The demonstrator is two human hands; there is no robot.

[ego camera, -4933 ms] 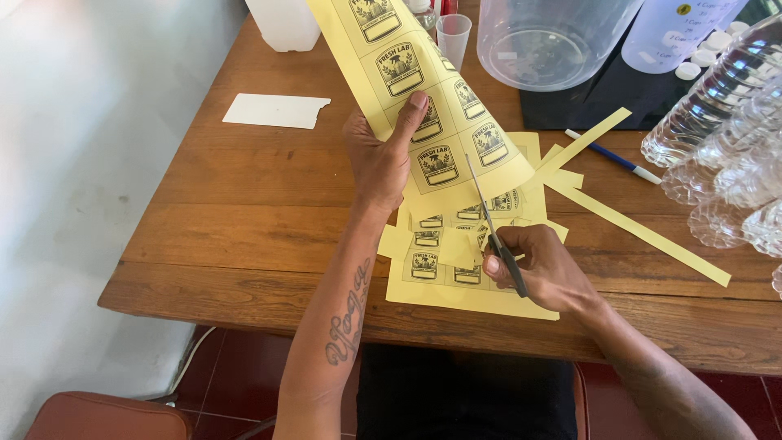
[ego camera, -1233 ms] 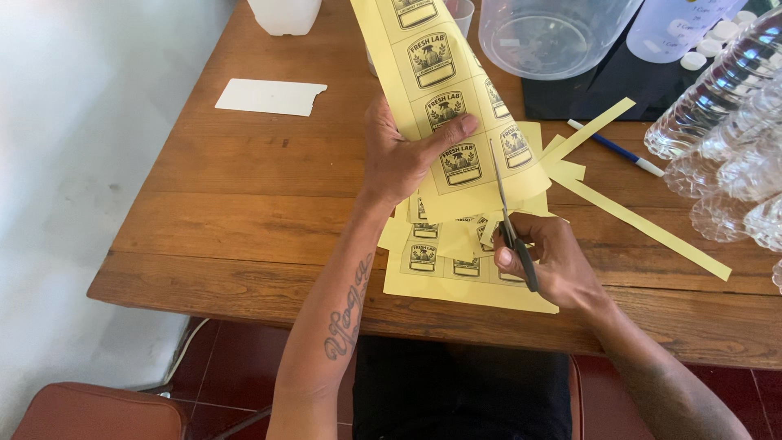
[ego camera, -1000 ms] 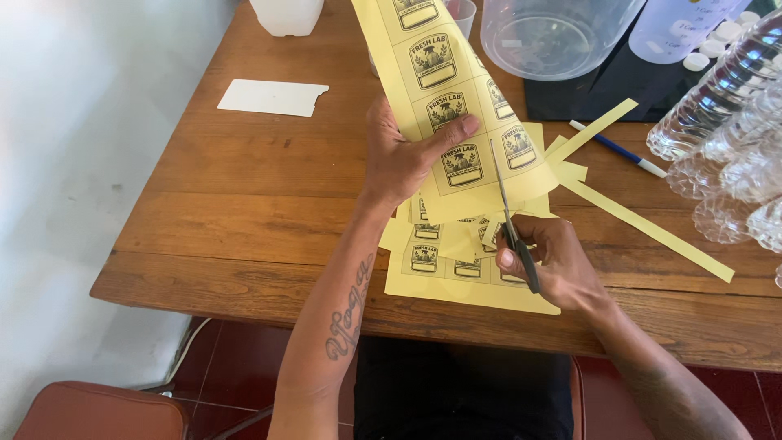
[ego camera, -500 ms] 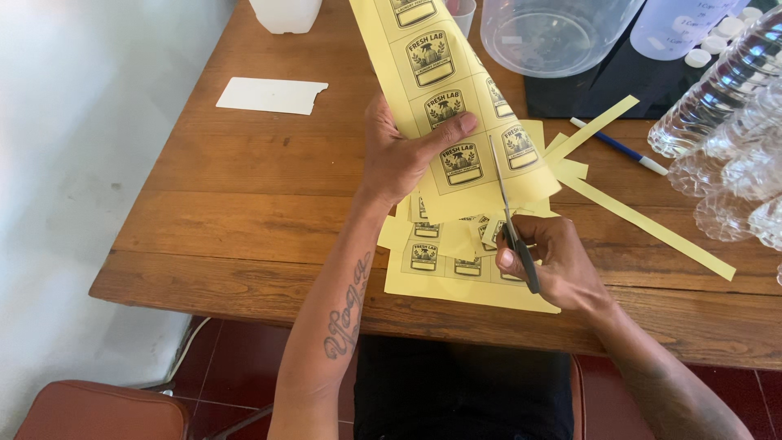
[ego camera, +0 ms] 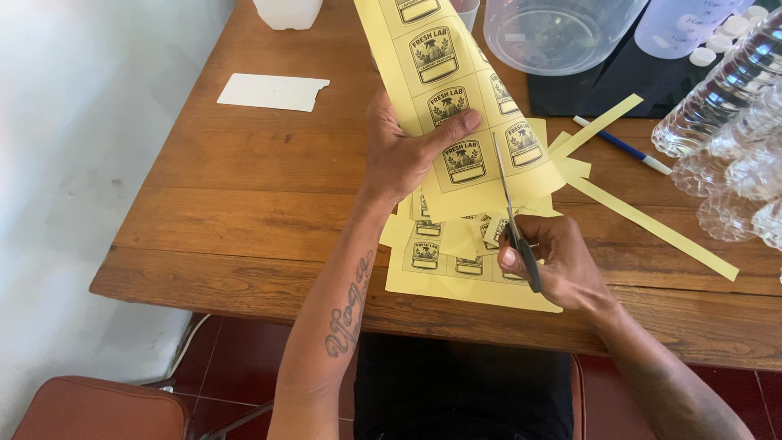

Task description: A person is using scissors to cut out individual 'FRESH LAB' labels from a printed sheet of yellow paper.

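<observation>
My left hand (ego camera: pixel 401 155) grips a yellow sheet of printed labels (ego camera: pixel 444 90), holding it up above the wooden table (ego camera: pixel 244 204). My right hand (ego camera: pixel 562 261) holds black-handled scissors (ego camera: pixel 513 216) whose blades point up into the lower edge of that sheet, between two columns of labels. Under both hands lie more yellow label sheets and cut pieces (ego camera: pixel 456 273) on the table's near edge.
Long yellow paper strips (ego camera: pixel 652 228) lie to the right, beside a blue and white pen (ego camera: pixel 623 145). Clear plastic bottles (ego camera: pixel 733 122) crowd the right edge. A clear plastic tub (ego camera: pixel 554 33) stands at the back, and a white card (ego camera: pixel 273 91) at the left.
Since the earliest frame the scissors have moved up into the sheet's lower edge. Over the last second both hands and the sheet have hardly shifted.
</observation>
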